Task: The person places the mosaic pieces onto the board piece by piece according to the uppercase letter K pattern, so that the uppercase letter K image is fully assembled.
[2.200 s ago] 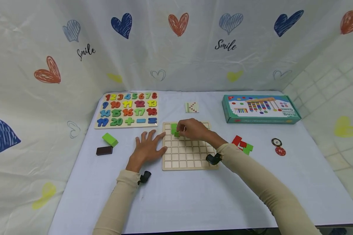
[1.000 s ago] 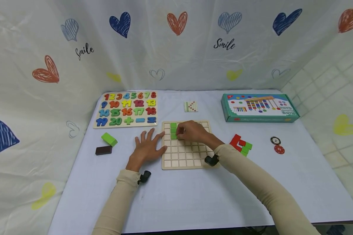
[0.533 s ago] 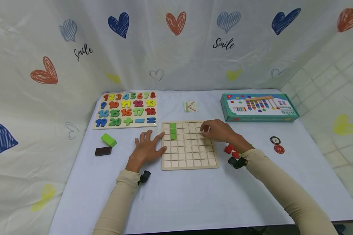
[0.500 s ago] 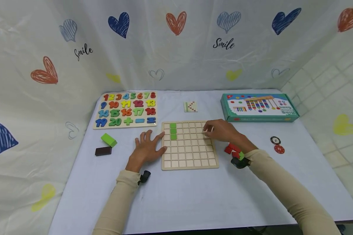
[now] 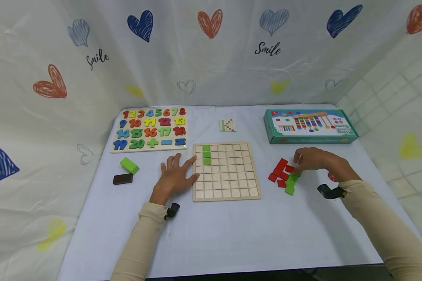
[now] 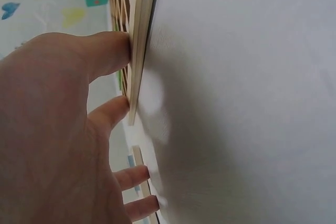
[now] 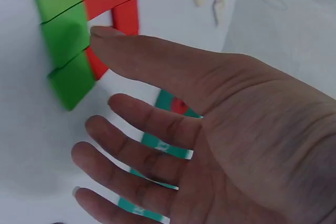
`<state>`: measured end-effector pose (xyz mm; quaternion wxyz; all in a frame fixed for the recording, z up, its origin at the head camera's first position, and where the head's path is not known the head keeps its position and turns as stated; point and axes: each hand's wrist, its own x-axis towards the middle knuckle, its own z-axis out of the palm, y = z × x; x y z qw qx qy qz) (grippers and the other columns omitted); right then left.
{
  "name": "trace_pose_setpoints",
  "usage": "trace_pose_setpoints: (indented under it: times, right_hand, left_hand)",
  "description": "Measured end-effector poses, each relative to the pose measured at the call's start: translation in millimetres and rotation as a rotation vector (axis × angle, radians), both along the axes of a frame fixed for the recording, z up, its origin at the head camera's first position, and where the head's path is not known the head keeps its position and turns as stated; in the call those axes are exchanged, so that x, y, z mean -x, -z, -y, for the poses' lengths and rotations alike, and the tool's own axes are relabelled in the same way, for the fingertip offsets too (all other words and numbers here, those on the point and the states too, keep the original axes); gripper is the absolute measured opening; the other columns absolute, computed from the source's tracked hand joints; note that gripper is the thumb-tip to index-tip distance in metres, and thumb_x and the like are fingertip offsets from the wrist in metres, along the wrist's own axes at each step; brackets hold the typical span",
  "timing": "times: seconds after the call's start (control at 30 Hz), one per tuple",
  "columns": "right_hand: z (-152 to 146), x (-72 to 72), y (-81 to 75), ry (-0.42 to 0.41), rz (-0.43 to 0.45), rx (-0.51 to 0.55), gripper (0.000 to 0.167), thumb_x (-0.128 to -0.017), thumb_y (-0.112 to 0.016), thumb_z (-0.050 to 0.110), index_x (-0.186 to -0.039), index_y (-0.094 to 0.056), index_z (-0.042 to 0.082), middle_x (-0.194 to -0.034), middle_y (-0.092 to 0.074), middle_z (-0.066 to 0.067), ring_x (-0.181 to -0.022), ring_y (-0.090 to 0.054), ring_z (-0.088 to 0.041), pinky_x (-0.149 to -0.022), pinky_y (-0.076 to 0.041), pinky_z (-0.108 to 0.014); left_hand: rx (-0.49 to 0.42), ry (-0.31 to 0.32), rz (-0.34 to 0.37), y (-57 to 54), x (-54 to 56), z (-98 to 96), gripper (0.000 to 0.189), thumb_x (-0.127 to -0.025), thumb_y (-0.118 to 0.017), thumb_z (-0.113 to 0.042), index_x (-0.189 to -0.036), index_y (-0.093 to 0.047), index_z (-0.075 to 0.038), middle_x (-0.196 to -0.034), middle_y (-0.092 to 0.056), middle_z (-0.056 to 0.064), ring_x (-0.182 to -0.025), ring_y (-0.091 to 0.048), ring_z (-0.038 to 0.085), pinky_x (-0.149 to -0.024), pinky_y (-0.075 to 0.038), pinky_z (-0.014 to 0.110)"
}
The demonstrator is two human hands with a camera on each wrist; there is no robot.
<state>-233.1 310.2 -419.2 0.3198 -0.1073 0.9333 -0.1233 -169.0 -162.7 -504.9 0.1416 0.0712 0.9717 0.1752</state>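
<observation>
My left hand [image 5: 174, 177] lies with fingers spread at the left edge of the wooden grid board [image 5: 228, 200]; in the left wrist view its thumb and index fingertip touch the board's side. Three green square tiles [image 5: 206, 155] fill a short column near the board's upper left. My right hand [image 5: 316, 159] hovers with relaxed fingers over a pile of red tiles [image 5: 280, 167] and green tiles [image 5: 290, 187] right of the board. In the right wrist view nothing is between its fingers, and the thumb overlaps the gap beside a green tile [image 7: 65, 34].
A number puzzle board [image 5: 149, 150] lies at the back left, a small pattern card [image 5: 227, 125] behind the grid board, and a teal toy box [image 5: 311, 127] at the back right. A green block [image 5: 129, 165] and a dark block [image 5: 122, 179] sit left. A red chip [image 5: 332, 177] shows under the right wrist.
My right hand set a third green tile into the column, then left the board and moved right to the tile pile. The left hand stays at the board's edge.
</observation>
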Motion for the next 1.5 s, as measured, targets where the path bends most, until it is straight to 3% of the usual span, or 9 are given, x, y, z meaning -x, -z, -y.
trace_pose_setpoints:
  times: [0.23,0.47,0.77,1.23,1.5]
  right_hand:
    - [-15.1,3.9,15.4,0.037,0.121,0.028,0.049,-0.088,-0.087,0.034,-0.114,-0.063,0.001,-0.110,-0.063,-0.016,-0.100,-0.058,-0.031,-0.081,-0.056,-0.041]
    - [-15.8,7.5,20.2,0.055,0.152,0.033,0.045,-0.088,-0.088,0.034,-0.109,-0.063,0.003,-0.104,-0.061,-0.013,-0.095,-0.057,-0.027,-0.078,-0.054,-0.037]
    - [-17.5,5.4,22.1,0.060,0.163,0.050,0.045,-0.088,-0.088,0.033,-0.108,-0.061,0.003,-0.102,-0.060,-0.011,-0.095,-0.057,-0.025,-0.078,-0.053,-0.037]
    - [-6.7,1.3,16.2,0.008,-0.019,0.117,0.024,-0.092,-0.081,0.017,-0.102,-0.064,0.003,-0.096,-0.066,-0.008,-0.088,-0.061,-0.024,-0.077,-0.054,-0.037]
    - [34.3,-3.2,-5.3,-0.088,-0.269,0.177,0.019,-0.091,-0.082,0.009,-0.103,-0.069,0.001,-0.098,-0.070,-0.008,-0.088,-0.064,-0.024,-0.076,-0.059,-0.042]
  left_hand:
    - [0.006,0.001,0.010,0.0,2.9,0.6,0.074,-0.103,-0.057,-0.059,-0.168,-0.031,-0.035,-0.171,-0.016,0.021,-0.155,-0.009,0.044,-0.121,-0.011,0.074]
    - [0.005,0.001,0.007,1.0,0.2,0.6,0.074,-0.104,-0.056,-0.058,-0.169,-0.031,-0.035,-0.171,-0.016,0.021,-0.155,-0.009,0.044,-0.121,-0.011,0.073]
    - [-0.015,0.000,0.004,-5.8,-6.8,-1.6,0.074,-0.103,-0.058,-0.057,-0.168,-0.032,-0.033,-0.171,-0.016,0.022,-0.155,-0.009,0.044,-0.121,-0.010,0.073]
    - [-0.032,-0.011,0.005,-5.2,-4.6,-1.1,0.073,-0.103,-0.059,-0.055,-0.168,-0.033,-0.034,-0.171,-0.016,0.021,-0.155,-0.008,0.045,-0.122,-0.008,0.073]
    - [-0.029,-0.017,0.010,-4.5,-4.1,-3.3,0.074,-0.103,-0.059,-0.055,-0.168,-0.032,-0.034,-0.171,-0.015,0.021,-0.156,-0.006,0.045,-0.122,-0.007,0.076]
